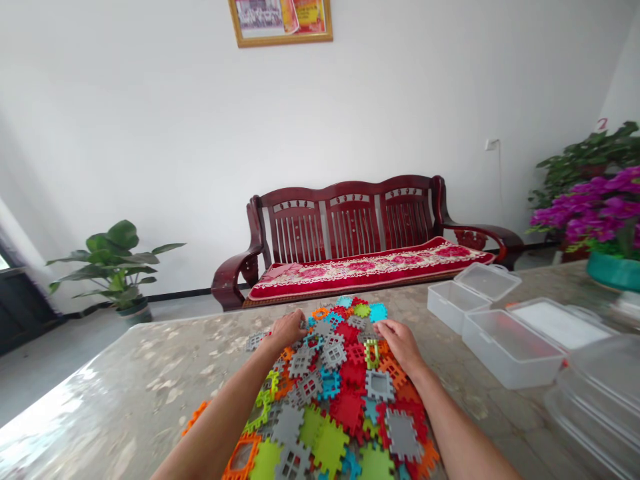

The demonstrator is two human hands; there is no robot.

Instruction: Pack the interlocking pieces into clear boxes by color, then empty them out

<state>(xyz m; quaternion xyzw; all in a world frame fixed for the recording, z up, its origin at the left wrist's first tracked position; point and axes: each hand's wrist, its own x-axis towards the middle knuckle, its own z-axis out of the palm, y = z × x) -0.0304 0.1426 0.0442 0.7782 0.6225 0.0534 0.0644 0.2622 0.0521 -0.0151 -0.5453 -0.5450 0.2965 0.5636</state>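
Observation:
A wide heap of interlocking plastic puzzle tiles (pixel 349 408) in grey, red, green, orange and blue covers the table between my forearms. Some tiles are solid squares, others have window-like cutouts, and all have notched edges. At the heap's far left, my left hand (pixel 289 329) curls down over the tiles; its fingertips are partly hidden, with a small bluish bit beside them. My right hand (pixel 400 340) is at the far right edge, thumb and fingers closed at the near edge of a light blue tile (pixel 379 312). Grey tiles (pixel 255 341) lie just left of my left hand.
To the right stand two clear plastic boxes (pixel 513 353) with lids open, and a larger translucent container (pixel 600 393). Purple flowers in a teal pot (pixel 613 272) are at the table's right. Beyond the table edge is a wooden bench (pixel 345 220); a potted plant (pixel 134 312) stands left.

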